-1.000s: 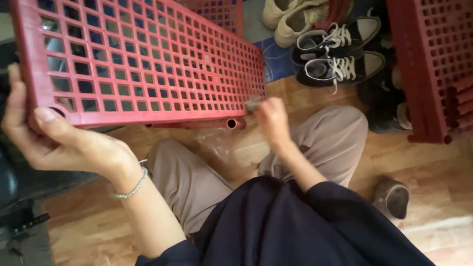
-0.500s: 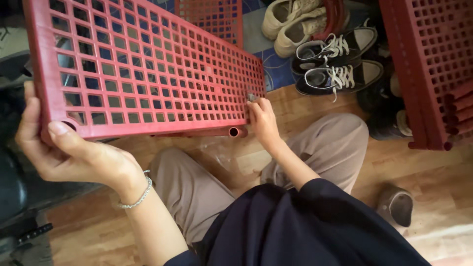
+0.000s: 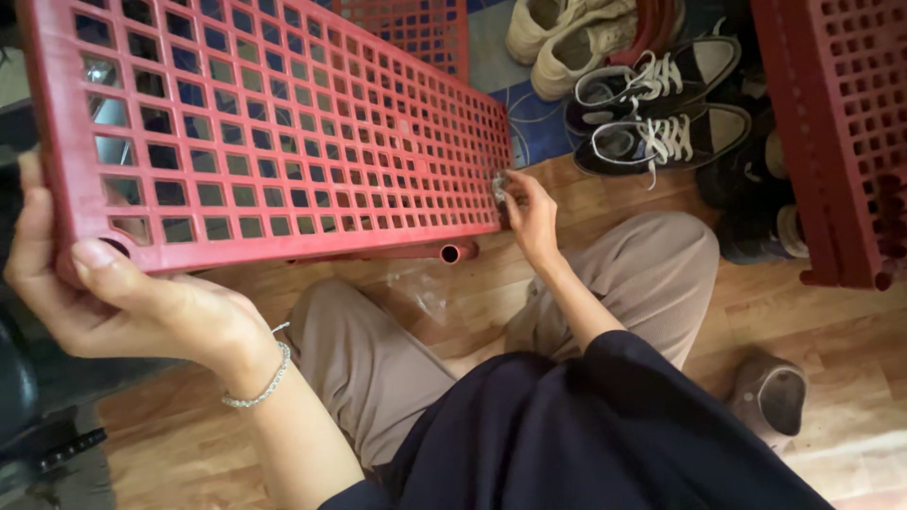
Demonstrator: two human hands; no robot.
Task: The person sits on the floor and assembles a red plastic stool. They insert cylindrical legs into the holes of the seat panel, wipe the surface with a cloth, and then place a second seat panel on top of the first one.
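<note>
One red plastic lattice shelf panel (image 3: 274, 132) is held up over the person's lap, tilted, filling the left and middle of the view. The left hand (image 3: 113, 302) grips its near left corner, thumb on top and fingers wrapped behind, clamped on the rim. The right hand (image 3: 529, 212) is at the panel's right edge, fingers pinched together on a small grey rag or pad (image 3: 499, 184) pressed against the lattice. A second red panel (image 3: 416, 33) shows behind at the far middle, and a third red lattice piece (image 3: 841, 132) stands at the right. On the wooden floor (image 3: 831, 321) far right lie two black sneakers (image 3: 661, 123) and two pale shoes (image 3: 567, 38). One silver bracelet (image 3: 260, 387) circles the left wrist.
</note>
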